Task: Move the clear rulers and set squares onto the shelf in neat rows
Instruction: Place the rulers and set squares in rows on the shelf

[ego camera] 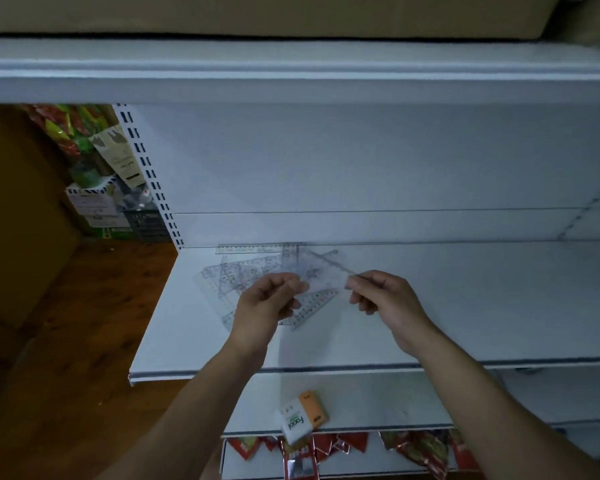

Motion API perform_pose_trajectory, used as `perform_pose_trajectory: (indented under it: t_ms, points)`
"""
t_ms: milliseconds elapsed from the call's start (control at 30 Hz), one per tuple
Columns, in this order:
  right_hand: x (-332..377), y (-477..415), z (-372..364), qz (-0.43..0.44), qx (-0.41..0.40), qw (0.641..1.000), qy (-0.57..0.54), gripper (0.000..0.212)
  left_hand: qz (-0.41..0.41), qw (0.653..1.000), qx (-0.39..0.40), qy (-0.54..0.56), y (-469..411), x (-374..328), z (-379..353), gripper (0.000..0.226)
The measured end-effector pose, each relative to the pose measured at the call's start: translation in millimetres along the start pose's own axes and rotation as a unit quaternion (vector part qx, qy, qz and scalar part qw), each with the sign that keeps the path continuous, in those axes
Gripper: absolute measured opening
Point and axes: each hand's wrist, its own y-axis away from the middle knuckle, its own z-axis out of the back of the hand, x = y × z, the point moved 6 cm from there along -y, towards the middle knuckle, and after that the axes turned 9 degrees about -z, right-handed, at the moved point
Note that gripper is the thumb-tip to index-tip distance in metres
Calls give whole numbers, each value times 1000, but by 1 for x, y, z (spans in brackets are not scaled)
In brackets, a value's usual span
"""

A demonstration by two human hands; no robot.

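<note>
A loose heap of clear rulers and set squares (236, 271) lies crisscrossed at the left end of a white shop shelf (465, 306), with one straight ruler (250, 249) flat along the back edge; over the heap's right side, the left hand (267, 303) pinches one end of a clear plastic piece (326, 285) between thumb and fingertips; the right hand (385, 299) pinches the other end; whether the piece is a ruler or a set square cannot be told, it is so transparent. The pieces look thin, light, stiff and slick, likely to slide over one another and to snap if bent; edges and ends offer the surest hold. No neat row is formed yet; a facial tissue pack (300, 419) sits on the tier below.
</note>
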Motion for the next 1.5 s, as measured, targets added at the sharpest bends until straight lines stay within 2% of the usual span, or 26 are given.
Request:
perform_pose_trajectory:
  t_ms: [167, 333, 667, 867, 1067, 1267, 1500]
  points:
    - [-6, 26, 68, 6, -3, 999, -42, 16, -25, 998, 40, -42, 14, 2, -66, 8]
    - [-28, 64, 160, 19, -72, 997, -35, 16, -37, 992, 95, -69, 41, 17, -156, 7]
    - [-82, 188, 418, 14, -230, 971, -58, 12, -19, 973, 229, -15, 139, 66, -420, 5]
    - [-117, 233, 515, -8, -303, 951, -68, 15, -20, 955, 297, -10, 181, 78, -529, 5]
    - [-138, 245, 595, -19, -349, 934, -76, 14, 9, 937, 347, -34, 179, 112, -614, 7]
    - [-151, 224, 701, -36, -375, 923, -80, 12, -1, 932, 361, -38, 162, 140, -726, 5]
    - [-142, 165, 819, -52, -364, 928, -53, 16, 19, 942, 333, -28, 113, 167, -843, 5]
